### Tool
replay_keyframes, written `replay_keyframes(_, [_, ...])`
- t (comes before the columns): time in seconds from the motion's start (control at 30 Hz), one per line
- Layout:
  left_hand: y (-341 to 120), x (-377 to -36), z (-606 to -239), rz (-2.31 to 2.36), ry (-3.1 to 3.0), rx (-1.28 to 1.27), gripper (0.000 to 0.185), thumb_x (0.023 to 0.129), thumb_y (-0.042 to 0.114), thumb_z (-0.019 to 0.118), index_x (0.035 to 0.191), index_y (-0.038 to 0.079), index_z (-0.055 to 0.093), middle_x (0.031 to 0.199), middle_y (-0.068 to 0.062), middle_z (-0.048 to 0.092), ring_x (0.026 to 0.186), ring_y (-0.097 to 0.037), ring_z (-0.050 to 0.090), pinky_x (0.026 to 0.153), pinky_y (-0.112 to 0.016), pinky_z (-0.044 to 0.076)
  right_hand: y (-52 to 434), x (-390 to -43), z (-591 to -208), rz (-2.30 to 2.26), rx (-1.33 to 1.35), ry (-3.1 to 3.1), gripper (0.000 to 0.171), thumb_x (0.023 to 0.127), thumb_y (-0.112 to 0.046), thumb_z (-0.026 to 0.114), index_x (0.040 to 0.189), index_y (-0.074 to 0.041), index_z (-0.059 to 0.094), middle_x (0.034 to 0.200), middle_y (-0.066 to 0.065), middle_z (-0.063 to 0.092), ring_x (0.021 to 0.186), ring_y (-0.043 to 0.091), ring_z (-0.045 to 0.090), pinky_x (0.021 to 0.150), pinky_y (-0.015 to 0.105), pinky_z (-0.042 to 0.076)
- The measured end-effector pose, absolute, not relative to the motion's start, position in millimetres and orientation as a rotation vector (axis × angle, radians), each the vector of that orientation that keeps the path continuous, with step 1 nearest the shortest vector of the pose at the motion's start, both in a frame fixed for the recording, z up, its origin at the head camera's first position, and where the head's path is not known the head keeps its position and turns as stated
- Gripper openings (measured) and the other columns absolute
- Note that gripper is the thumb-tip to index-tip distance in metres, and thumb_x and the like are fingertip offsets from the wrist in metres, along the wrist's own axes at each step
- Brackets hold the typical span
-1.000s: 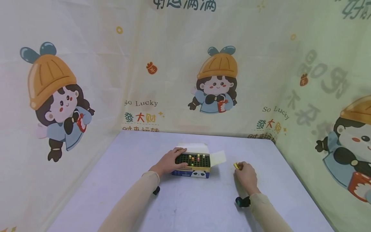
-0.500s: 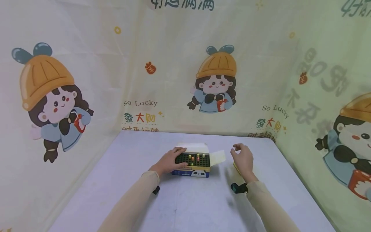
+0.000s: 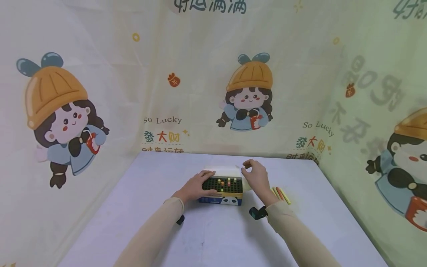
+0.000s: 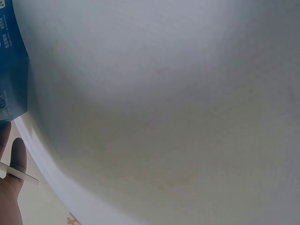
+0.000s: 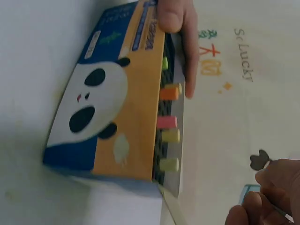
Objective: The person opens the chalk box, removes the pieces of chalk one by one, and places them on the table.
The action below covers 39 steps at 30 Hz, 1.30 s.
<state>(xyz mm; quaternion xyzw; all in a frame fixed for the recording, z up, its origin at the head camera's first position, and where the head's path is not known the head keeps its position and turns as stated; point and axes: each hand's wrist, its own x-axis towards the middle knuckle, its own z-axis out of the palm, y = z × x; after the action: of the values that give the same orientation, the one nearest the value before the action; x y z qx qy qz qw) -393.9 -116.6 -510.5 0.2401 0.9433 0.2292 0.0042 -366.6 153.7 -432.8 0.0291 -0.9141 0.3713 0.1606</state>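
Note:
A chalk box (image 3: 221, 200) with a panda on its front (image 5: 112, 108) stands open on the pale table (image 3: 213, 237). Several coloured chalks (image 3: 227, 181) stick up from its black grid (image 5: 168, 123). My left hand (image 3: 197, 185) holds the box's left end, fingers lying over the grid and thumb (image 5: 171, 14) on the front face. My right hand (image 3: 255, 178) hovers just above the box's right end and side flap. Its fingers (image 5: 267, 201) are loosely curled with nothing seen in them. Three loose chalks (image 3: 281, 193) lie on the table to its right.
Printed cloth walls (image 3: 233, 92) close in the table on the left, back and right. The table's far right corner (image 3: 313, 161) is close behind the loose chalks. The left wrist view shows mostly blurred table, a blue box edge (image 4: 11, 70) and fingertips (image 4: 11, 178).
My right hand let go of a yellow chalk on the table at the right, lifted, and moved left to the box. The left hand has stayed on the box.

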Motion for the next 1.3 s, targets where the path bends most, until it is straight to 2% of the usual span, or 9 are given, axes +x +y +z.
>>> replay_keyframes(0.3, [-117, -393, -509, 0.726, 2.957, 0.774, 0.093, 0.088, 0.078, 0.061, 0.163, 0.032, 0.034, 0.164, -0.002, 0.037, 0.142, -0.036, 0.047, 0.113, -0.059, 0.042, 120, -359, -451, 1.03, 0.254, -2.815, 0.013, 0.097, -0.015, 0.073, 0.107, -0.007, 0.076, 0.101, 0.006, 0.076, 0.082, 0.016, 0.068, 0.067, 0.032, 0.056])
replay_keyframes(0.43, [-117, -393, -509, 0.721, 2.957, 0.775, 0.093, 0.088, 0.078, 0.061, 0.163, 0.031, 0.034, 0.165, -0.002, 0.036, 0.142, -0.036, 0.047, 0.113, -0.058, 0.043, 112, -356, -458, 1.047, 0.247, -2.883, 0.013, 0.096, -0.012, 0.074, 0.108, -0.006, 0.076, 0.104, 0.009, 0.076, 0.08, 0.016, 0.069, 0.066, 0.031, 0.058])
replay_keyframes(0.63, [-116, -393, -509, 0.718, 2.954, 0.743, 0.093, 0.088, 0.077, 0.061, 0.164, 0.033, 0.033, 0.166, 0.001, 0.035, 0.144, -0.034, 0.045, 0.115, -0.058, 0.041, 110, -357, -461, 1.042, 0.202, -2.88, 0.014, 0.096, -0.01, 0.074, 0.108, -0.004, 0.075, 0.103, 0.01, 0.076, 0.086, 0.02, 0.071, 0.073, 0.035, 0.061])
replay_keyframes(0.97, [-116, -392, -505, 0.717, 2.952, 0.74, 0.091, 0.089, 0.075, 0.062, 0.164, 0.033, 0.032, 0.167, 0.002, 0.033, 0.145, -0.032, 0.044, 0.115, -0.056, 0.041, 111, -358, -463, 1.02, 0.239, -2.889, 0.007, 0.099, -0.008, 0.069, 0.103, -0.004, 0.073, 0.097, 0.008, 0.075, 0.079, 0.015, 0.067, 0.068, 0.033, 0.059])
replay_keyframes(1.17, [-117, -391, -505, 0.726, 2.946, 0.742, 0.091, 0.089, 0.074, 0.063, 0.163, 0.032, 0.033, 0.166, 0.001, 0.035, 0.143, -0.033, 0.045, 0.115, -0.056, 0.041, 109, -357, -464, 0.987, 0.261, -2.89, 0.007, 0.101, -0.008, 0.067, 0.105, -0.004, 0.07, 0.099, 0.01, 0.075, 0.079, 0.016, 0.068, 0.069, 0.033, 0.06])
replay_keyframes(1.3, [-118, -391, -506, 0.73, 2.949, 0.738, 0.091, 0.089, 0.074, 0.063, 0.163, 0.032, 0.033, 0.166, 0.002, 0.035, 0.141, -0.031, 0.046, 0.114, -0.055, 0.042, 108, -356, -465, 1.001, 0.269, -2.884, 0.007, 0.103, -0.009, 0.063, 0.107, -0.004, 0.066, 0.097, 0.01, 0.073, 0.075, 0.014, 0.066, 0.065, 0.031, 0.058])
